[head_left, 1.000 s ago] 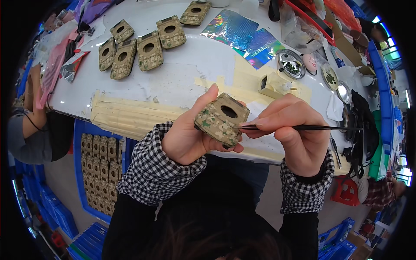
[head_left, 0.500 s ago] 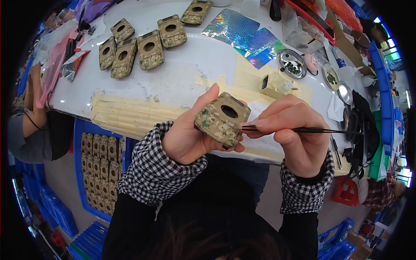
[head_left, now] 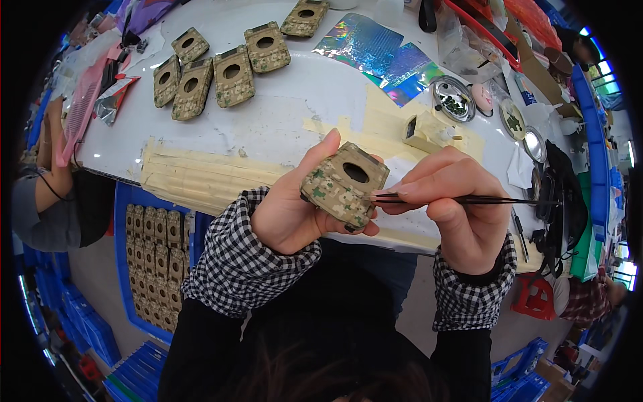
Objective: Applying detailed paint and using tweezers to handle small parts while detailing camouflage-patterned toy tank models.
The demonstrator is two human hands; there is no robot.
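Note:
My left hand (head_left: 284, 213) is wrapped round a camouflage-patterned toy tank hull (head_left: 326, 186), tilted so that its top with the oval hole shows. Between thumb and fingers of my right hand (head_left: 465, 194) is a pair of black tweezers (head_left: 499, 200). Its tips reach the hull's edge below the hole; whether they pinch anything is too small to tell. Further off, to the right, stands a round metal dish (head_left: 435, 100) with small dark green pieces in it. A cream-coloured block (head_left: 420, 132) sits nearer, beyond my right hand.
Several similar hulls (head_left: 233, 84) stand at the table's far left. Shiny holographic sheets (head_left: 362, 43) lie at the back. Left of me, a blue crate (head_left: 120, 268) holds rows of hulls. Another person's arm (head_left: 57, 161) rests at the left edge. Masking tape (head_left: 201, 175) covers the near table edge.
Almost nothing differs. The hull has shifted very slightly in my left hand, and the tweezers stay at its edge.

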